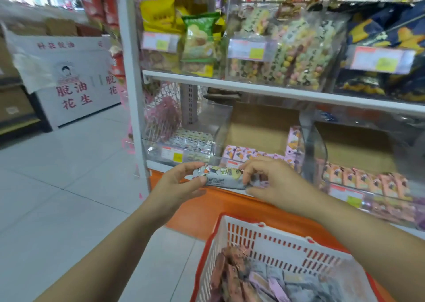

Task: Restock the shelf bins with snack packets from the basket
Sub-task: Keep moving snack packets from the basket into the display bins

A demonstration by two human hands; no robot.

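a: where is the snack packet (220, 178)?
b: crosswise in mid-air, just in front of the lower shelf's edge. it's a slim oblong of glossy grey-white film with cartoon print. the left hand (181, 186) pinches its nine o'clock end, thumb beneath, fingers curled over the top. the right hand (276, 182) grips the three o'clock end, fingers bent onto it.
a: and around it?
b: at five o'clock is the basket (276, 239), with white slotted plastic walls and an orange rim. flat pink, brown and grey basket packets (253, 283) are heaped inside. at twelve o'clock the clear middle bin (231, 163) holds pink packets standing in a row before a cardboard box (259, 127). at eleven o'clock the left bin (156, 151), also clear plastic, holds small white packets. at three o'clock the right bin (379, 200) holds peach-pink ones.
a: higher up?
b: above the white upper shelf (253, 90), clear bins carry puffy yellow, green and dark blue bags. at nine o'clock lie smooth pale floor tiles (57, 175).
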